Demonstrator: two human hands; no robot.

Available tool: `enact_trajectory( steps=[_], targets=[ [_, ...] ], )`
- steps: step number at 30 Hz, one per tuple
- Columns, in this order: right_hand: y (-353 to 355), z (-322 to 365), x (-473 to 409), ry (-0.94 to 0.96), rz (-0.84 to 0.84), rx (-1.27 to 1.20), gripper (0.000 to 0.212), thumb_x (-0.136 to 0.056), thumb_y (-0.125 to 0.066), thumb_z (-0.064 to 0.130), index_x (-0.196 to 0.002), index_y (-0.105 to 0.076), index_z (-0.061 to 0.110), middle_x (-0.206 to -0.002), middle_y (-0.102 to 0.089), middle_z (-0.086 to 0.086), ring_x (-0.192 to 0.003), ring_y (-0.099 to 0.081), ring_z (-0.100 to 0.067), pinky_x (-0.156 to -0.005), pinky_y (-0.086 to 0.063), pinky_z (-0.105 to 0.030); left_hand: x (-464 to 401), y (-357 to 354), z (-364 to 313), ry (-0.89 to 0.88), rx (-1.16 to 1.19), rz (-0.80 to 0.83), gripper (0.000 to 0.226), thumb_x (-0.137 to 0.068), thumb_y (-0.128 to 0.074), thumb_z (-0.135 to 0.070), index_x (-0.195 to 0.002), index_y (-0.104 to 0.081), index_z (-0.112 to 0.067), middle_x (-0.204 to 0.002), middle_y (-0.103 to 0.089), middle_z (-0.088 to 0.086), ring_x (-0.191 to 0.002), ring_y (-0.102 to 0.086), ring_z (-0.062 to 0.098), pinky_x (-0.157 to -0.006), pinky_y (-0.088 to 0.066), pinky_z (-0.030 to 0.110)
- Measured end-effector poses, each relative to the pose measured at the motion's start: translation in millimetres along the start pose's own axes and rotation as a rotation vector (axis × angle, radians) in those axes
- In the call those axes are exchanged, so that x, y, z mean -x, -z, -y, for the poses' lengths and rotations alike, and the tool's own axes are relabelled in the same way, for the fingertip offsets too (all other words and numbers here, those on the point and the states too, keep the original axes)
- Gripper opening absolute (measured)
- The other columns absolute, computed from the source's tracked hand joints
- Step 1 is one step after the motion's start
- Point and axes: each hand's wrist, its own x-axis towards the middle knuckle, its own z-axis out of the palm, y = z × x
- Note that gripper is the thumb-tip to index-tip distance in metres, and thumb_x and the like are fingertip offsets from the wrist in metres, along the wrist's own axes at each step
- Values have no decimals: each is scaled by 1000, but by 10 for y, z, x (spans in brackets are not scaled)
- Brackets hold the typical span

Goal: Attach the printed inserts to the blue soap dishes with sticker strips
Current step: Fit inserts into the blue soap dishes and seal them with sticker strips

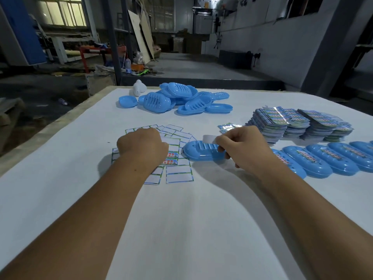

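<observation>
right grip (pixel 240 147) pinching a white strip (pixel 209 138) over one blue soap dish (pixel 201 153); left grip (pixel 142 147) curled on sticker sheets (pixel 178 174). five labelled dishes (pixel 323 160) at three o'clock; print unreadable.

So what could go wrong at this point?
The white strip pinched in the right hand could land crooked on the blue dish under it. The left hand rests on loose sticker sheets, so lifting it might drag some out of place.

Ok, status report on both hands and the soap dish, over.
Left hand curled on sticker sheets. Right hand grips blue oval plastic soap dish, pinching white strip. Nothing in the way.
</observation>
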Motion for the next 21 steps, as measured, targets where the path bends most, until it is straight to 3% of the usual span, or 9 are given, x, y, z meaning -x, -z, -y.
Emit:
enact_trajectory(
  steps=[3,5,8,10,13,17,21],
  targets=[
    [-11,5,13,133,-134,64,24,-79,-63,26,-60,-66,12,-52,-60,4,-45,-44,-3,-47,-39,-17,34,31,-69,-25,105,-110,21,-93,-51,-44,-93,-53,-24,-79,-51,-2,-81,-53,22,-64,-37,31],
    [-5,20,24,181,-182,62,22,-76,-63,27,-56,-63,17,-48,-58,13,-46,-48,-1,-46,-36,-10,78,37,-158,-64,393,-158,20,-87,-58,-45,-84,-61,-25,-78,-61,-8,-75,-58,17,-62,-40,30],
    [-13,30,29,200,-192,51,21,-69,-62,35,-55,-62,19,-48,-58,15,-46,-49,0,-46,-37,-10,172,21,-304,-118,878,-84,24,-80,-67,-42,-68,-69,-21,-62,-68,-9,-69,-65,13,-66,-53,31],
    [-30,29,32,202,-181,34,24,-65,-62,40,-54,-61,19,-47,-57,15,-45,-47,-1,-46,-36,-11,208,4,-373,-137,1049,-36,25,-80,-71,-41,-67,-72,-19,-64,-70,-9,-68,-67,13,-69,-55,32],
    [-47,29,30,216,-163,21,24,-69,-69,32,-52,-60,18,-46,-54,15,-44,-45,-2,-46,-35,-11,241,-16,-427,-184,1172,69,22,-82,-75,-41,-71,-77,-22,-67,-72,-9,-63,-64,6,-63,-51,26],
    [-53,37,33,230,-150,6,29,-72,-74,28,-50,-58,20,-45,-54,15,-43,-44,-2,-43,-33,-11,277,-31,-466,-224,1209,147,16,-84,-72,-40,-76,-79,-28,-80,-76,-2,-80,-67,11,-75,-54,28],
    [-59,43,37,236,-135,13,31,-74,-74,24,-49,-56,21,-43,-52,16,-43,-44,-2,-43,-32,-11,300,-18,-503,-257,1215,159,21,-90,-69,-29,-75,-78,-19,-70,-69,4,-60,-55,8,-58,-46,12]
  ],
)
